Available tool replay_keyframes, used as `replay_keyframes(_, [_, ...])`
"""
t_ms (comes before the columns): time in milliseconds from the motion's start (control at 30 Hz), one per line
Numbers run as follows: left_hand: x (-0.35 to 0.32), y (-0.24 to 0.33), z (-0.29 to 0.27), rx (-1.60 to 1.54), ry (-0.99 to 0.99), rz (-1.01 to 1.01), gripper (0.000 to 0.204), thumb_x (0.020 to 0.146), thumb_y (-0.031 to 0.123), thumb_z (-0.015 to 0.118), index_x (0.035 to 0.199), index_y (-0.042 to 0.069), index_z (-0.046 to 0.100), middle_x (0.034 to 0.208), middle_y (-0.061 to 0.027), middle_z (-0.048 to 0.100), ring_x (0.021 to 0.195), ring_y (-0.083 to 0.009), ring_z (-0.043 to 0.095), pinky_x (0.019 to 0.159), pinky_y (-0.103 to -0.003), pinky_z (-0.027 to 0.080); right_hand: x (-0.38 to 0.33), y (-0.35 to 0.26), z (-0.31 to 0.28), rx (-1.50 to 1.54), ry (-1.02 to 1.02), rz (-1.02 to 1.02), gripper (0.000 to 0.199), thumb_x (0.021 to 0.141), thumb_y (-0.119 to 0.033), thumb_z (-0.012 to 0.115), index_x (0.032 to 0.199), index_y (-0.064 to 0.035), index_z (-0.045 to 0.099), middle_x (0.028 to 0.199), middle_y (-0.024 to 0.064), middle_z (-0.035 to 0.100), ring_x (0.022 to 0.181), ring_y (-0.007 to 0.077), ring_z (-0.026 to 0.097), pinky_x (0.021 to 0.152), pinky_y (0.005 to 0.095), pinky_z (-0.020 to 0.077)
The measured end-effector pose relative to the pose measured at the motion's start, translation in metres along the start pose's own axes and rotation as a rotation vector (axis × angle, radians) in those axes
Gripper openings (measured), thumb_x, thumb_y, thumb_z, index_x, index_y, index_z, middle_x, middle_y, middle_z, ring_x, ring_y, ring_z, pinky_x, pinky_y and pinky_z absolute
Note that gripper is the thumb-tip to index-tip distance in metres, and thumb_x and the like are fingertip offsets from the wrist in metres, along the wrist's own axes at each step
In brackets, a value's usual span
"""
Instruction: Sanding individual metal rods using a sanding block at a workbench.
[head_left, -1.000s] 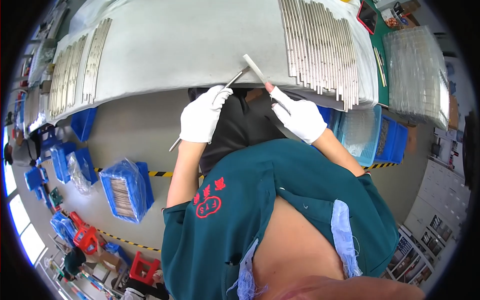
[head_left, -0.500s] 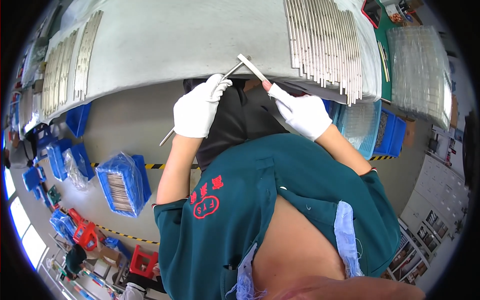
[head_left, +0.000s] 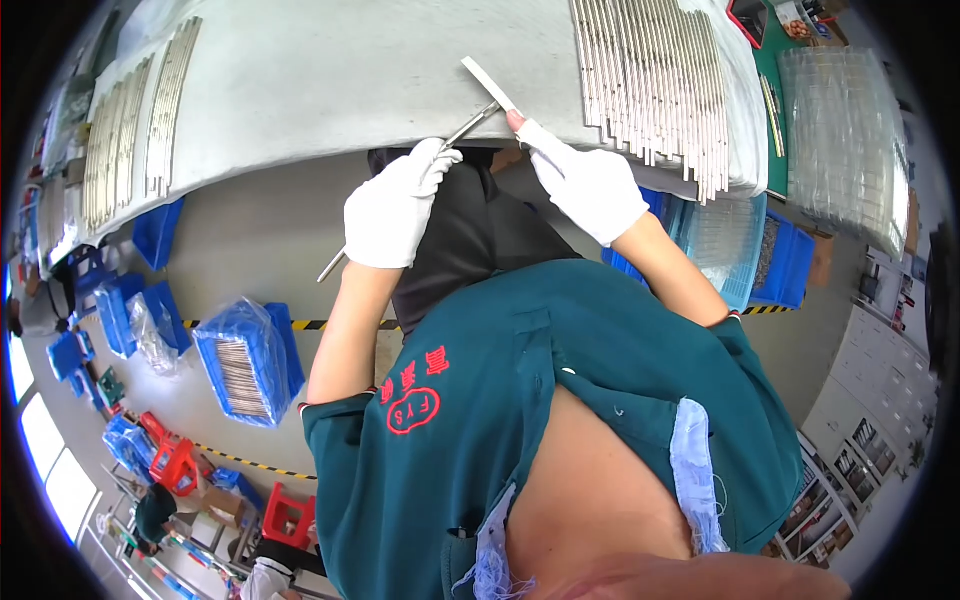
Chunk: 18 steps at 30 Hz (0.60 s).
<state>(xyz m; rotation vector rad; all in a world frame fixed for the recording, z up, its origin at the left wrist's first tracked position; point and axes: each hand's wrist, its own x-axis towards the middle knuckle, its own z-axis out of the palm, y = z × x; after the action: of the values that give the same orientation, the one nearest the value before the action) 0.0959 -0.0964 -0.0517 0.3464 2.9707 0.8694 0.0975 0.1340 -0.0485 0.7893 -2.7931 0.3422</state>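
Observation:
My left hand [head_left: 388, 212], in a white glove, is closed around a thin metal rod [head_left: 470, 124]. The rod slants from beside my left forearm up to the table's near edge, its middle hidden in the fist. In my right hand [head_left: 590, 185], also gloved with a bare fingertip showing, I pinch a flat, pale strip [head_left: 487, 83] that looks like a short bar or file. Near my right fingertip the strip crosses the rod's far end; whether they touch, I cannot tell.
A pale-covered table [head_left: 380, 70] lies ahead. Rows of metal rods rest on its right [head_left: 655, 80] and left [head_left: 170, 110]. Blue crates [head_left: 245, 365] stand on the floor at left, more bins [head_left: 785, 260] at right. Plastic-wrapped trays [head_left: 845, 140] stack at far right.
My right hand has moved forward and slightly left, and the strip has slid farther past the rod's end. My left hand and the rod have shifted only slightly.

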Motion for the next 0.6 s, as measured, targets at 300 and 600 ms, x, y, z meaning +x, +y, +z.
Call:
replay_keyframes(300, [0.000,-0.003,0.000,0.010,-0.002,0.038,0.025,0.087,0.010,0.055,0.111,0.004,0.061,0.095,-0.0046,0.069,0.084,-0.0142,0.066,0.073,-0.022,0.050,-0.030,-0.004,-0.001,-0.059,-0.078,-0.022,0.052,0.085,-0.018,0.053,0.136,-0.0225,0.041,0.047,0.0015,0.048,0.033,0.0181,0.044,0.033,0.0330,0.0354])
replay_keyframes(600, [0.000,0.001,-0.002,0.089,-0.034,0.006,0.025,0.088,0.011,0.055,0.111,0.004,0.060,0.096,-0.0056,0.068,0.084,-0.0131,0.065,0.074,-0.022,0.049,-0.015,0.007,-0.005,0.026,-0.039,-0.012,0.036,0.085,-0.012,0.054,0.121,-0.0092,0.054,0.105,0.0074,0.062,0.040,0.0211,0.050,0.041,0.0314,0.0438])
